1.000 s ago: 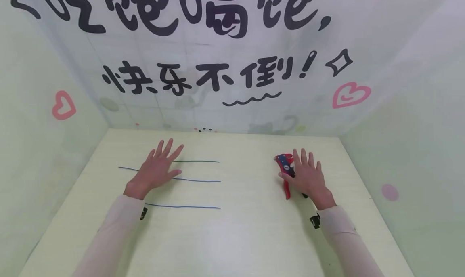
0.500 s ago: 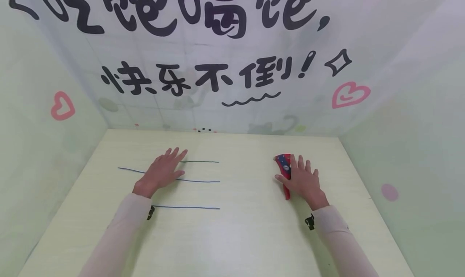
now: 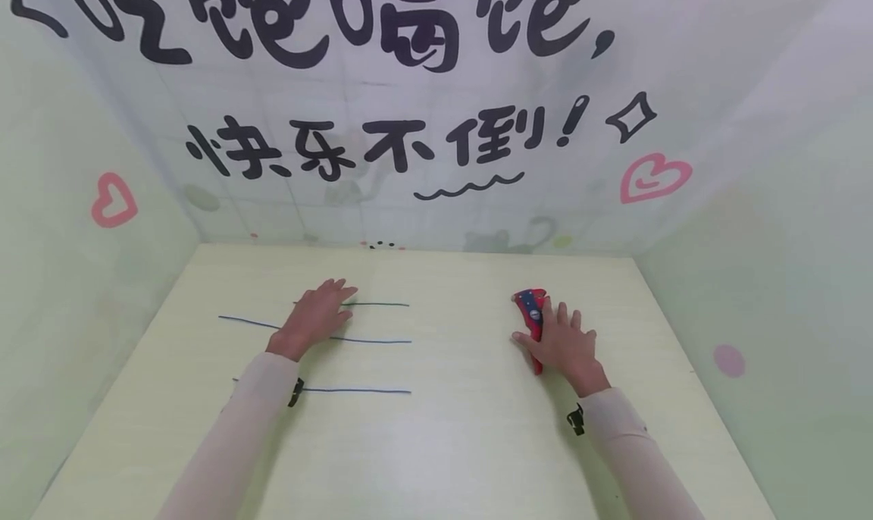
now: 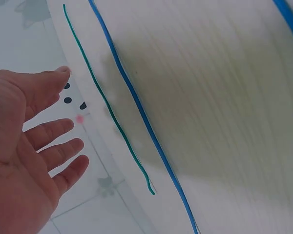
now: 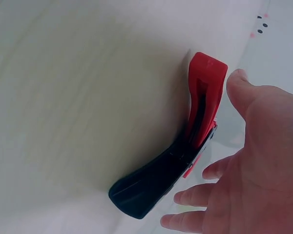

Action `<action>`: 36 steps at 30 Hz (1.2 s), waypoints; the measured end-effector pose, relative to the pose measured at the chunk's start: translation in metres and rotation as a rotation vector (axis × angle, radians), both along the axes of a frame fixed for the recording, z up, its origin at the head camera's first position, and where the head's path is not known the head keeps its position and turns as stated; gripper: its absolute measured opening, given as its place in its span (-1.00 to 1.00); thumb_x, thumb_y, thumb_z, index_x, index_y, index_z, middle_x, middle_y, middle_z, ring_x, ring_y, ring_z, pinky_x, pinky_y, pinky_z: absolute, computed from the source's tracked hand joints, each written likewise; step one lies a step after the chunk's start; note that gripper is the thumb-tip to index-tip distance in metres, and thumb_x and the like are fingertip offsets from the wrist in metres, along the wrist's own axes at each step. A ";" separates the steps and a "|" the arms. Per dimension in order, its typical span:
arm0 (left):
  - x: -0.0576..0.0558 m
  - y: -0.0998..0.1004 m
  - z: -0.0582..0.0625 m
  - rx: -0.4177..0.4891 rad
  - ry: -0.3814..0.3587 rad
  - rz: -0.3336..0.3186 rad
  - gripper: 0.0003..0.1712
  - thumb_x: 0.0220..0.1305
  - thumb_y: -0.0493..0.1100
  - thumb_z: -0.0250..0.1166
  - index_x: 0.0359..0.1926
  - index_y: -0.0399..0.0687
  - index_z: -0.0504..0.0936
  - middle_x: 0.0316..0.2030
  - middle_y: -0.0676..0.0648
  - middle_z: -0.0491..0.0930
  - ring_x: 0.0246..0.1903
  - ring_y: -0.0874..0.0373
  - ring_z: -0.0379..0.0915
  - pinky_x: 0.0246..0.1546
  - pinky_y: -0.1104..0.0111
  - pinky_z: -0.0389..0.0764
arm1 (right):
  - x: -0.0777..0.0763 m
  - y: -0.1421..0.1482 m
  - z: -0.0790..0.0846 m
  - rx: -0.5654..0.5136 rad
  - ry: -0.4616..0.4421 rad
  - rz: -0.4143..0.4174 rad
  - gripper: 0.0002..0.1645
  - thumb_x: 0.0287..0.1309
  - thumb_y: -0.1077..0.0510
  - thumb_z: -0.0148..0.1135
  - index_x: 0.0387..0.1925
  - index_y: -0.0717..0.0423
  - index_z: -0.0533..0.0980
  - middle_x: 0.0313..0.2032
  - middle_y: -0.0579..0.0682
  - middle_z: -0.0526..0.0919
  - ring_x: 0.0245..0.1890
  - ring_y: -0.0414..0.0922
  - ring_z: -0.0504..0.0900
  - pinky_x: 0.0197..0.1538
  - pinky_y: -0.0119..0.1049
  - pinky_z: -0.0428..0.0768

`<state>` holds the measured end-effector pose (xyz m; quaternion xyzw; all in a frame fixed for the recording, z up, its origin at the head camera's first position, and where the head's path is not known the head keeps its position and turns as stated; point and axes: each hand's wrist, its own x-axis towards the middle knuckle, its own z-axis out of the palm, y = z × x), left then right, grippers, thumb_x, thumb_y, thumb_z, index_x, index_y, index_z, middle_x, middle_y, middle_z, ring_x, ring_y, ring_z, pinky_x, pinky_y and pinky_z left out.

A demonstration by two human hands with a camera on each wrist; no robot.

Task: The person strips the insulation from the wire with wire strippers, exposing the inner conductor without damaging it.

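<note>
Three thin wires lie roughly side by side on the left of the table: a green wire point(image 3: 382, 304) at the back, a blue wire point(image 3: 375, 342) in the middle and another blue wire point(image 3: 361, 390) nearer the front. Over the back two hovers my left hand point(image 3: 310, 323), palm down, fingers slightly bent and holding nothing. It hides part of both. A red and dark wire stripper point(image 3: 530, 308) lies at the right. My right hand point(image 3: 567, 347) is spread over its right side; in the right wrist view the fingers are straight and do not wrap the handles point(image 5: 205, 83).
A pale table point(image 3: 464, 444) is enclosed by light walls at the back and both sides. The back wall point(image 3: 409, 224) carries large black lettering. Small black cameras point(image 3: 576, 419) sit on both wrists.
My left hand has moved right and its fingers have bent a little more. My right hand has shifted slightly left and lower over the wire stripper. The wires and stripper stay put.
</note>
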<state>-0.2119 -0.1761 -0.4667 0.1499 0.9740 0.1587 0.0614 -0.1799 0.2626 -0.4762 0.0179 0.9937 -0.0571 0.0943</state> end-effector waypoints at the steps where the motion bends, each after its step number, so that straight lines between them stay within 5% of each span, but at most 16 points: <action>1: 0.000 0.001 -0.001 -0.002 0.002 0.004 -0.42 0.38 -0.17 0.24 0.37 -0.18 0.40 0.39 -0.32 0.29 0.43 -0.27 0.11 0.34 -0.16 0.22 | 0.000 0.000 0.000 0.000 0.004 0.002 0.24 0.19 -0.49 0.06 0.52 0.28 -0.07 0.37 0.45 0.15 0.31 0.46 0.15 0.13 0.56 0.24; 10: -0.012 0.008 -0.011 0.001 0.101 0.010 -0.64 0.31 -0.29 0.26 0.13 -0.21 0.64 0.07 -0.23 0.64 0.13 -0.22 0.51 0.08 -0.05 0.54 | -0.002 -0.003 -0.006 0.012 0.014 -0.001 0.29 0.13 -0.54 0.09 0.50 0.31 -0.02 0.05 0.41 0.40 -0.03 0.29 0.40 -0.10 0.27 0.51; 22: -0.021 0.024 -0.018 -0.060 0.053 0.014 -0.72 0.31 -0.26 0.30 0.02 -0.18 0.71 -0.12 -0.22 0.68 -0.12 -0.10 0.54 -0.12 0.06 0.62 | -0.008 -0.004 -0.010 0.003 0.008 -0.036 0.27 0.11 -0.46 0.21 0.48 0.33 0.00 0.01 0.42 0.37 -0.08 0.24 0.39 -0.32 0.05 0.61; 36: -0.024 0.030 -0.022 -0.114 0.063 0.010 -0.83 0.32 -0.23 0.31 -0.13 -0.20 0.72 -0.31 -0.15 0.61 -0.29 -0.01 0.46 -0.27 0.13 0.60 | -0.007 -0.003 -0.004 -0.106 -0.055 -0.078 0.14 0.19 -0.28 0.27 0.48 0.32 0.01 0.07 0.45 0.35 -0.06 0.24 0.42 -0.27 0.01 0.63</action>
